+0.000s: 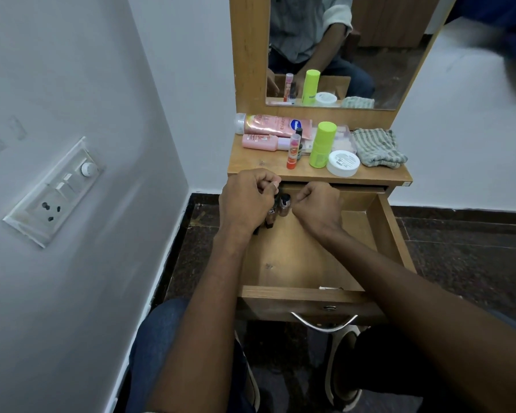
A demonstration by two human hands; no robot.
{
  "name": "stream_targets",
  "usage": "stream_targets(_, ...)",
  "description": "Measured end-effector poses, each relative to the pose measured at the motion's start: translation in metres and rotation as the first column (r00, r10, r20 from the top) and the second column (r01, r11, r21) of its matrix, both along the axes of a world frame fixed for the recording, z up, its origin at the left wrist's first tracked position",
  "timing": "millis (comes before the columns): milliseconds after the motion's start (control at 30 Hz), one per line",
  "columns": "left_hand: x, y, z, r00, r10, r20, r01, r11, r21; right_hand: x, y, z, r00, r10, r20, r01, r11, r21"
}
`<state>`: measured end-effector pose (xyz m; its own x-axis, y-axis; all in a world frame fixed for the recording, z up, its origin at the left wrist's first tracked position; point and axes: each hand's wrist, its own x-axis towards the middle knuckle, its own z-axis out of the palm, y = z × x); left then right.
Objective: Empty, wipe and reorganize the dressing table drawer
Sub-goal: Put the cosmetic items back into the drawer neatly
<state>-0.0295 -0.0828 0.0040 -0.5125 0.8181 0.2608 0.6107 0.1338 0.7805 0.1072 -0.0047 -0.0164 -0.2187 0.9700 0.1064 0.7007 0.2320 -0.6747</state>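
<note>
The drawer (379, 234) stands pulled out and nearly bare. Both grips are in its far left corner: the left hand (248, 201) curls round small dark bottles (283, 205), while the right hand (319, 208) is curled just beside them; whether it holds anything I cannot tell. Above the grips, the table (265, 165) carries tubes, a green bottle (322, 144), a white jar (343, 163) and a striped cloth (376, 147). This looks like the last of the emptying; next, lift these bottles up beside the rest, then take the cloth.
</note>
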Motion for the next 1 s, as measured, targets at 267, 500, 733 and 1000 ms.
stream_targets(267, 0.01, 0.022, 0.021, 0.991, 0.109, -0.075, -0.102, 0.99, 0.097, 0.01, 0.009, 0.041, 0.981, 0.022, -0.191, 0.037, 0.952, 0.302)
stream_targets(500, 0.017, 0.062, 0.034, 0.976, 0.131, -0.171, -0.13, 0.991, 0.017, 0.005, 0.014, 0.05, 0.972, 0.072, -0.222, 0.018, 0.924, 0.381)
stream_targets(733, 0.019, 0.063, 0.03, 0.973, 0.141, -0.181, -0.145, 0.989, -0.007, 0.004, 0.022, 0.055, 0.998, 0.061, -0.016, -0.037, 0.773, 0.633)
stream_targets(1000, 0.006, 0.055, 0.031, 0.962, 0.184, -0.202, -0.176, 0.983, 0.056, -0.016, 0.04, 0.079, 0.974, 0.057, 0.218, -0.182, 0.769, 0.613)
